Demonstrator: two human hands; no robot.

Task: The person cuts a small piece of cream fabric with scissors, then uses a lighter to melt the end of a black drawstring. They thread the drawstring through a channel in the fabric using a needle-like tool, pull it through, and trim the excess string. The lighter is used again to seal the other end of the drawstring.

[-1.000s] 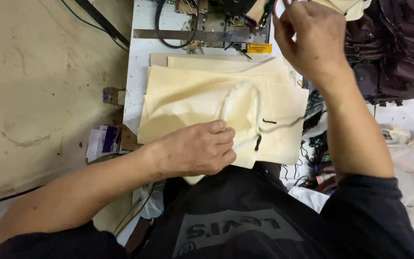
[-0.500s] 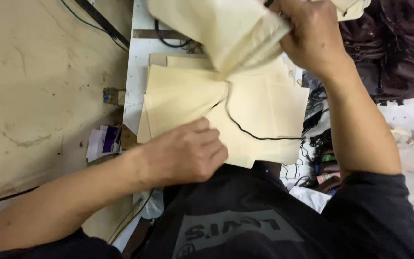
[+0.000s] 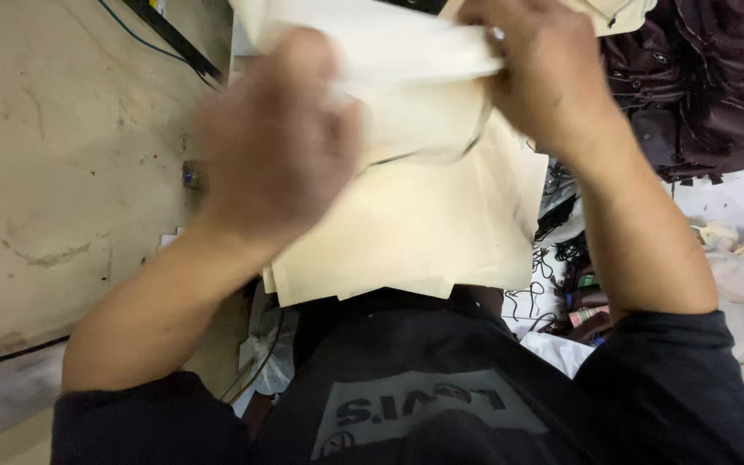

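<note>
Right hand: closed on one end of a cream fabric piece, fingers folded over the bunched edge. The fabric runs from this grip across to the left hand and is raised clear of the surface below.

Left hand: motion-blurred. It lies against the near face of the same fabric piece, fingers curled, but whether they pinch the cloth or only press on it cannot be told.

Below both grips lies a stack of flat cream panels — same colour as the held piece, edges roughly aligned, near edge just ahead of the person's black shirt. A thin dark cord hangs in a loop under the held fabric, between the two hands, and rests across the top panel.

Outboard of the left hand: a worn tan tabletop, with a dark cable crossing its far corner. Outboard of the right hand: a heap of dark brown fabric pieces, well apart from the grip — below it, pale cloth scraps on a tiled floor.
</note>
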